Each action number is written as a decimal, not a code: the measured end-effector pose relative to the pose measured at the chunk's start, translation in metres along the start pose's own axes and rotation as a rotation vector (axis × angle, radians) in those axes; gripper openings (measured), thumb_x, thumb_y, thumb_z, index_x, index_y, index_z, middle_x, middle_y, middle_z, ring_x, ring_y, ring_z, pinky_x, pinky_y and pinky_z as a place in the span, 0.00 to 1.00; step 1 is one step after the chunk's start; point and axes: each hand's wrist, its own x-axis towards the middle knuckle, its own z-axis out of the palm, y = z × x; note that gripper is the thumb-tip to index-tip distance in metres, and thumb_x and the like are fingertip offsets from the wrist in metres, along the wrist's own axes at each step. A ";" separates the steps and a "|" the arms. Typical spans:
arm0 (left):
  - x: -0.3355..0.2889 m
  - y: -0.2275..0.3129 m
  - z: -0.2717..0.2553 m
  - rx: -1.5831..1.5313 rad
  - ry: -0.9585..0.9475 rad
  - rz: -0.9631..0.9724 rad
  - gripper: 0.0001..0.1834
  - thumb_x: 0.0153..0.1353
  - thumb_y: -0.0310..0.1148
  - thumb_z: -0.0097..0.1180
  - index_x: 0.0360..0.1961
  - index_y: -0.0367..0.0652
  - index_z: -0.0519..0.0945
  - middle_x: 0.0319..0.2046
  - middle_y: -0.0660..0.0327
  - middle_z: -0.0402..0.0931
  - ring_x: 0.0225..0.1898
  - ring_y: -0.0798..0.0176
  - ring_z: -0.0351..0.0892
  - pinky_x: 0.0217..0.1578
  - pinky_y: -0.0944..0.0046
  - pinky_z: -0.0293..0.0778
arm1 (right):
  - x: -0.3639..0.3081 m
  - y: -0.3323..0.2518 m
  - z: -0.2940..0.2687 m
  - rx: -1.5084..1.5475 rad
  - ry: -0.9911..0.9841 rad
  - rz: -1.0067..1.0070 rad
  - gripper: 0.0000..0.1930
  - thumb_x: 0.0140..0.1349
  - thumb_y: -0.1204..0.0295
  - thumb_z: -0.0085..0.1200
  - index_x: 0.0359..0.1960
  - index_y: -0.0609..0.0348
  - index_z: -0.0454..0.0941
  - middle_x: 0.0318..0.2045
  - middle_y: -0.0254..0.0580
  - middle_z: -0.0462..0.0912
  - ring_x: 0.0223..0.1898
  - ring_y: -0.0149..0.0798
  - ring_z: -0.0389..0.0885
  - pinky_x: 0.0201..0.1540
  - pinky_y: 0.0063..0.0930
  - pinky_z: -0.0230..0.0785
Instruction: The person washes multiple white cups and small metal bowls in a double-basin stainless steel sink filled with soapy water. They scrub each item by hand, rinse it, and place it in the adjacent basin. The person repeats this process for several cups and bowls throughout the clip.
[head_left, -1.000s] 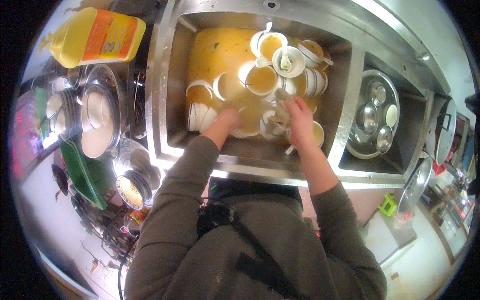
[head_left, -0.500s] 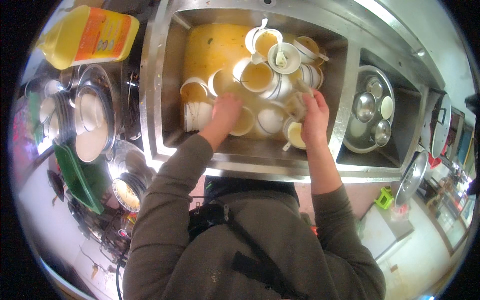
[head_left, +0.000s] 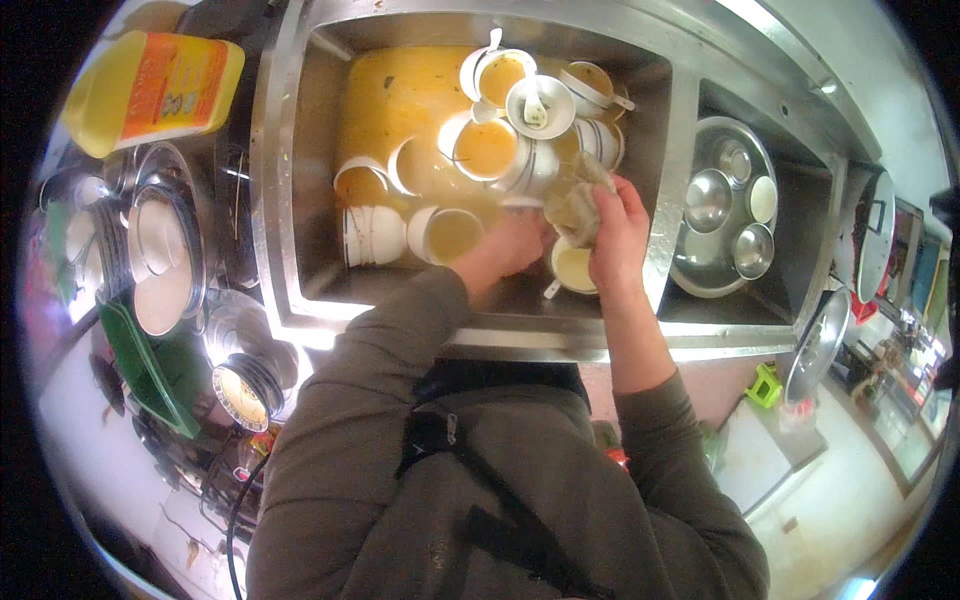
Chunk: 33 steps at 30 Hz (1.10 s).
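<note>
In a steel sink [head_left: 305, 230] holding cloudy, yellowish water lie several white bowls with dark rim bands. My left hand [head_left: 512, 243] has its fingers curled at a white bowl [head_left: 521, 202], most of which it hides. Closed in my right hand [head_left: 619, 228] is a wet, pale cloth [head_left: 574, 208], just right of that bowl. Below the cloth sits a bowl of yellowish liquid [head_left: 574, 268] with a spoon handle. Further back, a bowl [head_left: 541, 108] with a white spoon [head_left: 534, 102] rests on other bowls. A half-sunk bowl [head_left: 452, 236] is left of my left hand.
To the right, a second basin holds a round steel tray [head_left: 690, 268] with several small metal bowls. A yellow jug [head_left: 150, 92] stands at the far left, near stacked plates [head_left: 165, 240] and a green bin [head_left: 150, 370]. The sink's front rim [head_left: 480, 338] runs before my body.
My left hand has moved right, from beside the half-sunk bowl to the white bowl near the cloth. My right hand still holds the cloth. The whole view has shifted slightly.
</note>
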 end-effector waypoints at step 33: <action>-0.154 -0.117 0.002 -0.888 0.707 -0.869 0.36 0.59 0.54 0.63 0.61 0.40 0.74 0.51 0.44 0.78 0.53 0.44 0.79 0.54 0.50 0.75 | 0.056 0.145 0.103 -1.182 -0.624 0.020 0.23 0.62 0.71 0.53 0.60 0.60 0.77 0.48 0.48 0.83 0.47 0.46 0.83 0.46 0.38 0.78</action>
